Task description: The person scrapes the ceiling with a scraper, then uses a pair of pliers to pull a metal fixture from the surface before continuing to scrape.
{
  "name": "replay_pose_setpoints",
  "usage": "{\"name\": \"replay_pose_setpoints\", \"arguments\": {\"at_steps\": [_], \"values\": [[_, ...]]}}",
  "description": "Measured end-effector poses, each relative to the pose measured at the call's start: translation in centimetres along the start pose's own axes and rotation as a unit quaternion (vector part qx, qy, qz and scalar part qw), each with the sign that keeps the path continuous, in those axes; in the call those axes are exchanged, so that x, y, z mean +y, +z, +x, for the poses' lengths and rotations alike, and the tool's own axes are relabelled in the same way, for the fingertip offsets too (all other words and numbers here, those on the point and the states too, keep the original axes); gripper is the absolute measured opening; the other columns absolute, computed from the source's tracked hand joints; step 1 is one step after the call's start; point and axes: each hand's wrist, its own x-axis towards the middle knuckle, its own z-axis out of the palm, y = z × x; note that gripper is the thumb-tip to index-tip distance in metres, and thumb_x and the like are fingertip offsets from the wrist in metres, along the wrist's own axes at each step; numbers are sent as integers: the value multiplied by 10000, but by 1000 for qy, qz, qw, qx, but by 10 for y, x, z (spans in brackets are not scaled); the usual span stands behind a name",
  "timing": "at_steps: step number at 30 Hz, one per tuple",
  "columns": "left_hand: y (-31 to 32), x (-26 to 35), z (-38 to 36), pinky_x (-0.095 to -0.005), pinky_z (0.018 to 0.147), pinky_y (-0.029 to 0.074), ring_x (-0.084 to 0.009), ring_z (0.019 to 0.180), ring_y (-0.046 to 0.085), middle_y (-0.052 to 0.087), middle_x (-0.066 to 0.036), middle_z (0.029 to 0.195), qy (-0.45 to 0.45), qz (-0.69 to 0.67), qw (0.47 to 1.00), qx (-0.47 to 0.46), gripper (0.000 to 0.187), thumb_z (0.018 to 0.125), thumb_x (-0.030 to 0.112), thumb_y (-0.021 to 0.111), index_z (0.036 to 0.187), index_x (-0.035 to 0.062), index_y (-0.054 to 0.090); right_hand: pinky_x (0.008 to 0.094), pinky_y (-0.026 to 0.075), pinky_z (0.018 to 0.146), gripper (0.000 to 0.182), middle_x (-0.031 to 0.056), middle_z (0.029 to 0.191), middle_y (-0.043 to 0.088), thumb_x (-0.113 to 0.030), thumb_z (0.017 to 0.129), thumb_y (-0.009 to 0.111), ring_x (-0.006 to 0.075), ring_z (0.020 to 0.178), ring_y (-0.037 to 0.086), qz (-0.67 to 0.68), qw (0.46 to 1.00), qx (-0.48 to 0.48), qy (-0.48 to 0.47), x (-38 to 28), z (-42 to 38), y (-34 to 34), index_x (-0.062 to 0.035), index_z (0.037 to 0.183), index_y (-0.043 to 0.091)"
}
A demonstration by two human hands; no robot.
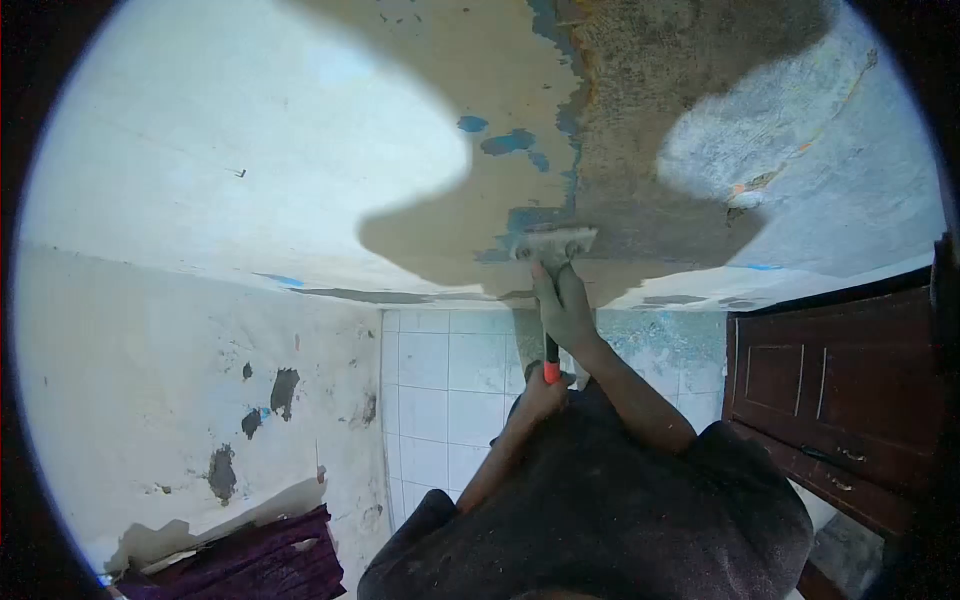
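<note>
Just beyond the right hand (570, 312), closed on the scraper (553, 243), its wide end appears set against the wall (640, 140), left hand (543, 397) gripping the handle (552, 372) behind; low angle, even pressure probably suit the blue patch (535, 216).

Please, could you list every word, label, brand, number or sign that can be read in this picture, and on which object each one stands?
No text can be read anywhere in this picture.
The scraper and its black-and-red handle show no readable mark; any small print there would be too small to read.
The peeling wall, dark wooden cabinet and purple cloth show no lettering.
</note>
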Motion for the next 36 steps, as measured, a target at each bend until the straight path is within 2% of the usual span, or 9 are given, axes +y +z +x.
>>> {"name": "replay_pose_setpoints", "arguments": {"at_steps": [6, 8, 16, 19, 23, 26, 30, 31, 36], "values": [[-18, 47, -12, -315, 460, 402, -142, 504, 520, 540, -59, 608, 77, 50, 995, 38, 231, 814, 216, 651, 849, 22, 531, 226, 335, 484, 201, -34, 609, 436, -205, 975, 489, 45, 529, 409, 23, 998, 11, -58, -37, 10, 2, -36, 868, 504], [-9, 12, -3, -331, 515, 424, -149, 558, 536, 549, -63, 643, 19, -11, 1000, -15, 246, 810, 226, 652, 862, 19, 529, 229, 333, 471, 196, -46, 591, 413, -207, 976, 488, 47, 506, 390, 51, 998, -8, 39, -5, 2, -2, -36, 882, 504], [-18, 50, -9, -324, 488, 399, -131, 535, 507, 510, -39, 576, 71, -2, 997, 6, 243, 802, 223, 653, 773, 14, 534, 214, 306, 456, 229, -46, 583, 435, -221, 977, 485, 32, 495, 398, -30, 995, 11, -90, -47, 13, 5, -54, 822, 511], [-10, 34, -13, -322, 471, 407, -142, 526, 525, 525, -54, 575, 1, 11, 1000, 0, 244, 797, 217, 657, 764, 13, 527, 226, 308, 448, 252, -40, 612, 449, -235, 979, 480, 32, 491, 403, 21, 999, 26, 18, -18, 3, 1, -62, 800, 515], [-4, 20, -11, -319, 479, 424, -147, 538, 550, 543, -57, 586, -28, -14, 999, 26, 241, 794, 222, 664, 749, 19, 543, 229, 309, 436, 235, -41, 593, 431, -224, 977, 484, 32, 484, 398, -9, 997, 57, -52, -2, 2, 8, -55, 816, 520], [-21, 70, -19, -321, 465, 401, -139, 515, 516, 523, -41, 569, 78, 21, 996, 43, 269, 801, 257, 667, 735, 24, 551, 223, 312, 445, 223, -44, 576, 413, -215, 975, 489, 32, 485, 392, -12, 998, 22, -52, -51, 13, 7, -53, 824, 518], [-8, 32, -14, -322, 486, 416, -156, 533, 532, 545, -60, 633, -7, 37, 998, 52, 280, 802, 253, 663, 895, 22, 535, 218, 315, 455, 227, -50, 573, 411, -223, 978, 480, 29, 489, 388, -53, 997, 21, -42, 0, 7, -4, -61, 825, 523], [-6, 20, -11, -321, 499, 424, -163, 550, 543, 553, -73, 666, -77, 28, 997, 5, 327, 794, 247, 670, 963, 21, 505, 221, 313, 458, 227, -55, 565, 404, -225, 978, 480, 29, 495, 391, 68, 996, 56, 14, -1, -2, 6, -62, 827, 530], [-14, 48, -18, -304, 451, 398, -133, 481, 507, 531, -59, 589, 45, -49, 997, 40, 225, 806, 206, 648, 790, 14, 532, 238, 315, 462, 227, -48, 587, 422, -217, 973, 489, 45, 506, 403, -116, 992, 28, -45, -12, 8, 7, -48, 832, 544]]}}
